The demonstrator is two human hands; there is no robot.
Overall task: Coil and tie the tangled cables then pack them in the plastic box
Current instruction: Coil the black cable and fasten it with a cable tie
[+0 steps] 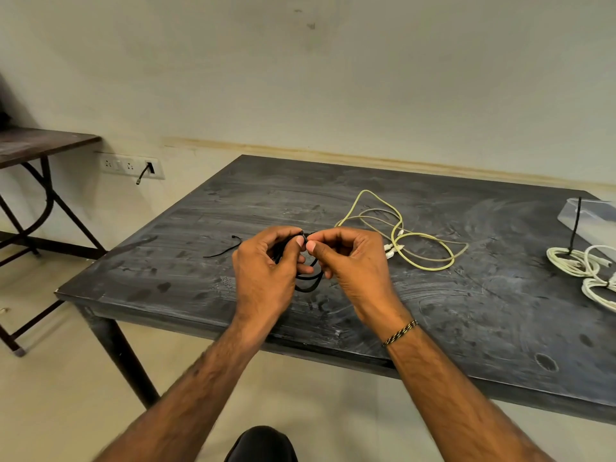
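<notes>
a dark knee (263, 443) sits at the bottom edge, nearest the camera, with two bare forearms reaching up from either side of it over the near edge of the dark, scuffed surface (466, 311). above that surface, the left hand (266, 265) and the right hand (350, 261) meet, both with fingers curled round a black cable (308, 281) coiled into a few loops; the thumbs and forefingers pinch together at the top of the coil, where something small and black seems to be held, though it is too hidden to name. the loops hang down between the palms, just above the surface. a braided wristband (400, 333) circles the right wrist.

behind the right hand a yellow-green cable (423, 266) lies loose and tangled with a grey one, white plugs showing in the middle. at the right edge a coiled white cable (573, 261) lies tied, with a black tie sticking upright from it, and a second white coil just beside it nearer the camera. behind them stands the clear plastic box (580, 218), cut off by the frame. a loose black tie (223, 250) lies left of the hands. a side table (40, 145) and a wall socket strip (130, 165) show at far left.
</notes>
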